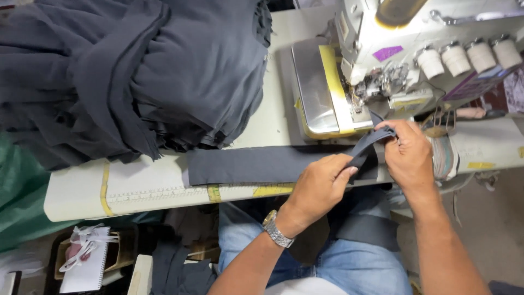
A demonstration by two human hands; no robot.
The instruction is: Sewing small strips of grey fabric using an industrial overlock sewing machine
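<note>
A long dark grey fabric strip (245, 165) lies along the front of the sewing table (76, 191). My left hand (319, 184), with a metal watch on the wrist, pinches the strip's right end. My right hand (406, 153) grips the same end a little higher, folding it just in front of the sewing machine (382, 49). The strip's tip points up toward the presser foot area (363, 93). More of the grey fabric hangs down over my lap.
A big pile of dark grey cut pieces (131, 71) covers the table's left and back. Several thread cones (469, 57) stand on the machine at the right. A white bag (84, 259) and grey scraps (174, 270) lie on the floor at the left. Green cloth (16, 191) hangs at the far left.
</note>
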